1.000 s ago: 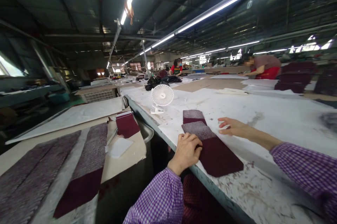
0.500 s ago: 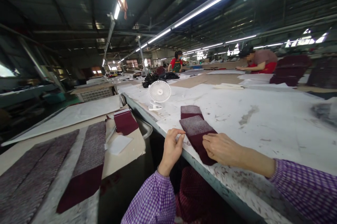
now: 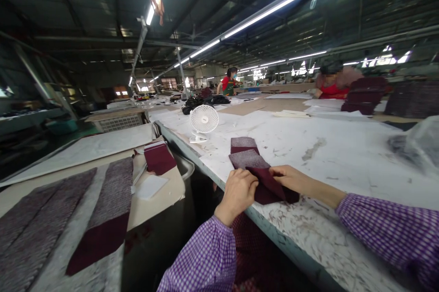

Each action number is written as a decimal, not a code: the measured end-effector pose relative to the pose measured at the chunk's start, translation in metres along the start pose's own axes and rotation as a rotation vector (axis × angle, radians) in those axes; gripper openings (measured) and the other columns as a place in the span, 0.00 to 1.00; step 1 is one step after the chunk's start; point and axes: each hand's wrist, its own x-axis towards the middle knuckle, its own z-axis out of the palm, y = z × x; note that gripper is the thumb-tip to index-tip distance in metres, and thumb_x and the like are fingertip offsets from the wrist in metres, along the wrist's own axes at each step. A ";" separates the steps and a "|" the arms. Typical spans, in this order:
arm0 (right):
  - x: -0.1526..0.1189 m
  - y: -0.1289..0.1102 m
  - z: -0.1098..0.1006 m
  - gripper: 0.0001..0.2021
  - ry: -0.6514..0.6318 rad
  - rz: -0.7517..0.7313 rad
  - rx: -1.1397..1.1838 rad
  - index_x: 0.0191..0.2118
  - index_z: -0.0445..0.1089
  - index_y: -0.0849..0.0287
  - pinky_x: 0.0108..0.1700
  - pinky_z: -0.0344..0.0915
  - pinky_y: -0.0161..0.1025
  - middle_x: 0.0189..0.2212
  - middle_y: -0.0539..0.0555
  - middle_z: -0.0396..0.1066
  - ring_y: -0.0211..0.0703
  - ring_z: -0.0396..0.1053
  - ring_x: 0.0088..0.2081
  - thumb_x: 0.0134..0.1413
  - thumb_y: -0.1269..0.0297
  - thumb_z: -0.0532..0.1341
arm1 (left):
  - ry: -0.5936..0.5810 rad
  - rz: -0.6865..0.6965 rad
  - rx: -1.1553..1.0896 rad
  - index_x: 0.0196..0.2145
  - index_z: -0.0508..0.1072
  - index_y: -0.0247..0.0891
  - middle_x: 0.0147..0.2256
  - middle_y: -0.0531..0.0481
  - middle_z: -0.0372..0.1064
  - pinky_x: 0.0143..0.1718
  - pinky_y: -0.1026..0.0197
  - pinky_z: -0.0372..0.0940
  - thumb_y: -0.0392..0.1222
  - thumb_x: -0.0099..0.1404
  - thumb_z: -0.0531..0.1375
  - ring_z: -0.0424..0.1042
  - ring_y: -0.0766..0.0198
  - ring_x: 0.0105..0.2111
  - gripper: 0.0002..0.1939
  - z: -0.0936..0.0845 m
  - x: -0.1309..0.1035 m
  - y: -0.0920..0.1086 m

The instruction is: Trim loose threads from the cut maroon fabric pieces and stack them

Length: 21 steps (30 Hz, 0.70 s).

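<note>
A maroon fabric piece (image 3: 267, 181) lies at the table's near edge, its upper layer lifted and bent between my two hands. My left hand (image 3: 239, 191) is closed on its left edge, fingers curled with the knuckles up. On the far right side my right hand (image 3: 291, 177) pinches the same piece, thumb and fingertips partly hidden by the cloth. Just beyond lies a fabric piece with a grey speckled band (image 3: 248, 159), partly covered by the maroon one. Behind that is another grey-and-maroon piece (image 3: 243, 144), flat on the table.
A white fan (image 3: 204, 119) stands on the paper-covered table (image 3: 343, 155). On the lower left surface lie speckled grey fabric strips (image 3: 113, 187), a maroon stack (image 3: 159, 158) and a white card (image 3: 152, 188). Clear plastic (image 3: 423, 146) sits at right. Two people work farther back.
My left hand has come right onto the maroon fabric and closed on it. My right hand has lifted part of the cloth, which was lying flat. The view has shifted slightly.
</note>
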 end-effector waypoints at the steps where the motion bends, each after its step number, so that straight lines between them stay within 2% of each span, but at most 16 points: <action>1: 0.001 0.002 -0.006 0.09 0.093 0.016 0.078 0.24 0.66 0.59 0.35 0.64 0.40 0.23 0.51 0.69 0.44 0.66 0.29 0.38 0.58 0.61 | -0.053 0.001 0.051 0.35 0.74 0.41 0.36 0.49 0.70 0.43 0.54 0.59 0.37 0.64 0.54 0.65 0.59 0.39 0.08 0.001 0.001 0.000; 3: 0.002 0.003 -0.028 0.10 0.352 0.053 0.207 0.24 0.63 0.57 0.35 0.65 0.42 0.23 0.53 0.69 0.46 0.67 0.29 0.42 0.55 0.58 | -0.107 -0.007 0.105 0.37 0.74 0.41 0.38 0.50 0.70 0.42 0.55 0.58 0.38 0.63 0.55 0.65 0.59 0.40 0.07 0.002 0.001 -0.001; 5: -0.003 -0.002 -0.060 0.10 0.593 0.077 0.257 0.24 0.59 0.56 0.33 0.65 0.42 0.21 0.54 0.68 0.46 0.66 0.28 0.45 0.55 0.55 | -0.118 -0.013 0.113 0.38 0.73 0.41 0.39 0.50 0.69 0.42 0.55 0.58 0.37 0.63 0.55 0.64 0.60 0.41 0.08 0.001 0.000 -0.001; 7: -0.013 -0.014 -0.091 0.09 0.694 0.070 0.257 0.25 0.58 0.55 0.32 0.64 0.42 0.20 0.53 0.66 0.45 0.65 0.28 0.45 0.56 0.54 | -0.123 -0.020 0.100 0.38 0.73 0.40 0.39 0.50 0.69 0.44 0.54 0.57 0.38 0.64 0.54 0.64 0.60 0.41 0.09 -0.002 -0.001 -0.001; 9: -0.027 -0.030 -0.110 0.09 0.683 0.050 0.254 0.25 0.57 0.55 0.33 0.63 0.41 0.20 0.52 0.66 0.45 0.64 0.28 0.41 0.56 0.56 | -0.128 -0.032 0.077 0.37 0.74 0.39 0.39 0.49 0.70 0.47 0.52 0.56 0.39 0.64 0.54 0.64 0.59 0.42 0.09 -0.005 -0.001 0.002; 11: -0.043 -0.048 -0.109 0.10 0.547 -0.001 0.098 0.25 0.59 0.55 0.32 0.62 0.40 0.21 0.51 0.66 0.44 0.63 0.28 0.38 0.57 0.59 | -0.098 -0.087 -0.009 0.34 0.74 0.37 0.38 0.46 0.71 0.50 0.49 0.55 0.42 0.65 0.52 0.65 0.57 0.43 0.12 -0.007 0.002 0.011; 12: -0.052 -0.055 -0.101 0.09 0.430 -0.043 -0.053 0.24 0.59 0.55 0.31 0.61 0.39 0.21 0.51 0.65 0.43 0.62 0.27 0.39 0.58 0.60 | -0.077 -0.156 -0.115 0.34 0.73 0.36 0.36 0.45 0.71 0.49 0.49 0.56 0.45 0.67 0.50 0.66 0.57 0.42 0.15 -0.008 0.004 0.016; 14: -0.068 -0.068 -0.074 0.08 0.151 -0.138 -0.456 0.23 0.59 0.56 0.28 0.58 0.38 0.20 0.51 0.62 0.41 0.59 0.25 0.44 0.59 0.57 | -0.083 -0.367 -0.488 0.37 0.70 0.33 0.34 0.42 0.71 0.43 0.50 0.63 0.53 0.69 0.40 0.70 0.57 0.37 0.25 -0.008 0.009 0.029; 16: -0.082 -0.075 -0.041 0.07 -0.043 -0.201 -0.757 0.24 0.58 0.56 0.28 0.56 0.38 0.21 0.51 0.63 0.40 0.58 0.24 0.49 0.63 0.53 | -0.199 -0.541 -0.945 0.43 0.65 0.31 0.31 0.42 0.70 0.32 0.52 0.68 0.59 0.67 0.33 0.72 0.57 0.30 0.33 -0.005 0.014 0.040; 17: -0.088 -0.078 -0.027 0.06 -0.077 -0.210 -0.866 0.24 0.58 0.57 0.28 0.55 0.38 0.21 0.51 0.63 0.39 0.58 0.23 0.49 0.65 0.52 | -0.259 -0.582 -1.101 0.44 0.64 0.31 0.30 0.43 0.70 0.28 0.54 0.68 0.61 0.67 0.34 0.72 0.58 0.27 0.33 -0.003 0.016 0.044; 18: -0.093 -0.079 -0.015 0.05 -0.118 -0.221 -0.923 0.25 0.59 0.57 0.28 0.55 0.37 0.22 0.51 0.64 0.39 0.58 0.23 0.50 0.66 0.52 | -0.297 -0.591 -1.169 0.44 0.63 0.31 0.30 0.44 0.69 0.26 0.56 0.68 0.61 0.66 0.40 0.71 0.60 0.26 0.29 0.001 0.017 0.047; 19: -0.096 -0.080 -0.008 0.04 -0.178 -0.230 -0.930 0.27 0.61 0.57 0.28 0.55 0.37 0.23 0.51 0.65 0.38 0.59 0.24 0.50 0.67 0.52 | -0.303 -0.579 -1.153 0.43 0.64 0.32 0.29 0.46 0.69 0.26 0.60 0.67 0.57 0.64 0.49 0.70 0.63 0.26 0.23 0.004 0.017 0.049; 20: -0.098 -0.080 -0.005 0.05 -0.246 -0.237 -0.893 0.28 0.63 0.58 0.29 0.56 0.36 0.25 0.51 0.67 0.38 0.60 0.25 0.52 0.67 0.52 | -0.288 -0.562 -1.083 0.42 0.65 0.32 0.29 0.48 0.68 0.26 0.64 0.65 0.48 0.61 0.57 0.69 0.66 0.26 0.17 0.008 0.017 0.050; 21: -0.098 -0.079 -0.007 0.07 -0.298 -0.237 -0.823 0.30 0.65 0.58 0.30 0.58 0.36 0.26 0.52 0.68 0.39 0.62 0.26 0.54 0.65 0.51 | -0.268 -0.539 -0.997 0.40 0.67 0.32 0.29 0.50 0.68 0.26 0.67 0.63 0.37 0.57 0.60 0.67 0.69 0.25 0.13 0.012 0.016 0.050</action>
